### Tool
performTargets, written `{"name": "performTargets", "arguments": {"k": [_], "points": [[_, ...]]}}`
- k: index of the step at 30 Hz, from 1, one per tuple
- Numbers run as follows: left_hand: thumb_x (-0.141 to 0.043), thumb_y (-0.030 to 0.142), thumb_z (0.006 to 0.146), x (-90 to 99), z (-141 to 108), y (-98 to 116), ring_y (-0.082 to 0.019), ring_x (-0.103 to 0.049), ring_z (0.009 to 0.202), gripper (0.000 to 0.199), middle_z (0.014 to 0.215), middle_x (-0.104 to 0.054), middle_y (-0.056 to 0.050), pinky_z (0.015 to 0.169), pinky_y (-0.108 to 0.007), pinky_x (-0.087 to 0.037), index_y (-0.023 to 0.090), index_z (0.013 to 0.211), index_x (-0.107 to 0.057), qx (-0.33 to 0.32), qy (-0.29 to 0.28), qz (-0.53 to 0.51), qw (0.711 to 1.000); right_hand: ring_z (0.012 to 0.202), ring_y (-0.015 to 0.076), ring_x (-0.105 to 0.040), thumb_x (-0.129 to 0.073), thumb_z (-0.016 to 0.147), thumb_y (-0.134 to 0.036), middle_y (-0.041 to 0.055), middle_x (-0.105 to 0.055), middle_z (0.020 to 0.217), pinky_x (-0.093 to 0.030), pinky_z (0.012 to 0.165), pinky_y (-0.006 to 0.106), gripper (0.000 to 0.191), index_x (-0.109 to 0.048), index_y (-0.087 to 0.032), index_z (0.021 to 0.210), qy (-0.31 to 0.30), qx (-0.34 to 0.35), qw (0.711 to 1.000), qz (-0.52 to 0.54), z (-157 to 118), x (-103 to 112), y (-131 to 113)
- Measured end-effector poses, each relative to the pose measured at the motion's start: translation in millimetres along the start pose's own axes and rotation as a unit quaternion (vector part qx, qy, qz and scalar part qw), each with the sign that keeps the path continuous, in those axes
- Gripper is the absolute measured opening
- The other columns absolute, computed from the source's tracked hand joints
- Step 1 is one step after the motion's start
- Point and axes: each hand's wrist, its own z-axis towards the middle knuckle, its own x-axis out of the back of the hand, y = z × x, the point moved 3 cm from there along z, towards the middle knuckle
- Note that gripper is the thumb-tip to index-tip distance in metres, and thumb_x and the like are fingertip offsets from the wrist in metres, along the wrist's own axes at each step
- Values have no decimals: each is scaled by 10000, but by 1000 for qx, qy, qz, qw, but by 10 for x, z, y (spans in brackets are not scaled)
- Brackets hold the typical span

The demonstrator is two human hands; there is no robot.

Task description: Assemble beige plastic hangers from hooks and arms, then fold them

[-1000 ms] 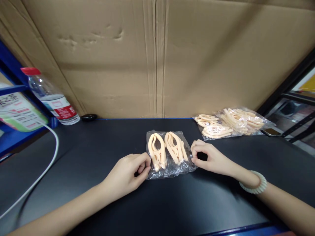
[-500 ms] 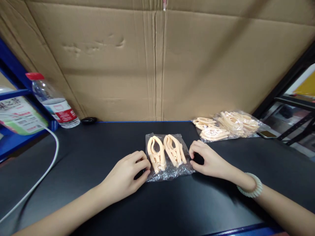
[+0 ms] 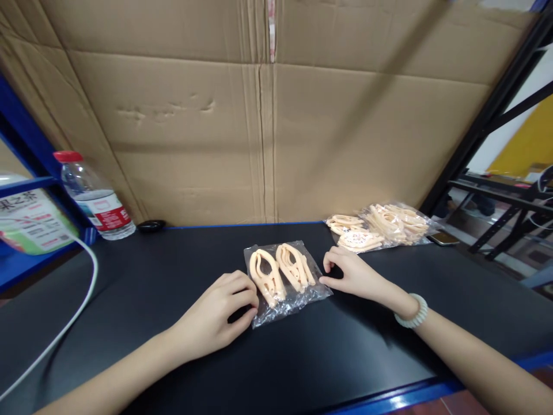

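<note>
On the smooth black tabletop (image 3: 268, 369), half-curled left hand (image 3: 222, 311) and right hand (image 3: 353, 275) flank crinkly bag (image 3: 296, 301), grip unclear.

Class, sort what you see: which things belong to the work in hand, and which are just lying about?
In use:
left hand
right hand
near bag
cream pieces inside it

Lying about, it seems:
bottle
phone
black object
cable
far bags, though similarly filled
</note>
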Motion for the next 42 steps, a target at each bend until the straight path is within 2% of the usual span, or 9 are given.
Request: {"name": "performTargets", "arguments": {"k": [9, 14, 18, 22, 27, 30, 35, 39, 42], "points": [[-487, 108, 875, -99, -7, 281, -218, -549, 1041, 287, 1060, -639, -52, 991, -396, -406, 243, 1092, -617, -70, -42, -2, 997, 701, 164, -541, -642, 793, -157, 15, -579, 736, -407, 648, 285, 61, -588, -171, 769, 65, -49, 996, 34, 50, 7, 147], [-475, 117, 886, -86, 19, 411, -213, -565, 1107, 359, 1164, -644, -55, 1049, -406, -406, 247, 1205, -578, -87, -83, -11, 993, 652, 144, -562, -503, 881, -164, 5, -610, 725, -422, 623, 267, 84, -580, -177, 851, 115, -53, 990, 61, 20, 146, 78], [-510, 171, 896, -107, -10, 577, -211, -501, 1267, 474, 1372, -559, -63, 1145, -406, -328, 223, 1363, -450, -155, -127, 4, 980, 700, 161, -556, -506, 887, -198, 16, -604, 765, -427, 664, 291, 80, -581, -189, 860, 174, -9, 983, 54, -35, 277, -73], [-517, 127, 855, -151, -47, 569, -230, -417, 1352, 564, 1456, -480, -52, 1161, -430, -314, 241, 1395, -398, -178, -40, 33, 983, 734, 175, -542, -510, 895, -209, 26, -593, 774, -428, 700, 314, 71, -578, -192, 885, 152, 29, 987, 46, -93, 269, -267], [-515, 231, 910, -228, -20, 245, -278, -355, 1391, 556, 1507, -399, -79, 1129, -524, -329, 261, 1434, -329, -1, 10, 83, 996, 896, 234, -511, -600, 863, -368, 92, -592, 973, -425, 796, 376, 261, -592, -178, 1041, 77, 98, 992, 9, -183, 201, -551], [-520, 282, 918, -260, -11, 171, -269, -403, 1359, 536, 1471, -450, -85, 1141, -532, -298, 252, 1419, -334, 27, 24, 70, 997, 994, 260, -478, -687, 773, -513, 96, -559, 1079, -404, 875, 411, 457, -602, -199, 1093, -1, 147, 989, 13, -228, 150, -639], [-525, 253, 901, -250, -36, 277, -261, -461, 1304, 516, 1428, -495, -73, 1133, -563, -285, 271, 1386, -348, 27, 27, 61, 997, 1117, 277, -440, -673, 792, -302, 103, -521, 1171, -370, 946, 450, 342, -613, -215, 1117, -34, 157, 987, -10, -225, 158, -536], [-510, 281, 900, -238, -131, 430, -255, -433, 1327, 565, 1453, -465, -67, 1105, -471, -378, 284, 1427, -306, -28, 14, 6, 999, 1242, 268, -387, -563, 797, -108, 116, -478, 1273, -333, 1032, 438, 321, -618, -203, 1099, -1, 170, 985, -8, -172, 227, -398], [-509, 285, 900, -238, -175, 483, -260, -386, 1362, 538, 1494, -409, -56, 1106, -443, -386, 299, 1413, -347, -89, 2, -17, 996, 1159, 231, -471, -483, 848, -108, 121, -514, 1227, -385, 997, 388, 313, -591, -189, 1131, 54, 123, 991, 20, -117, 278, -266]]}}
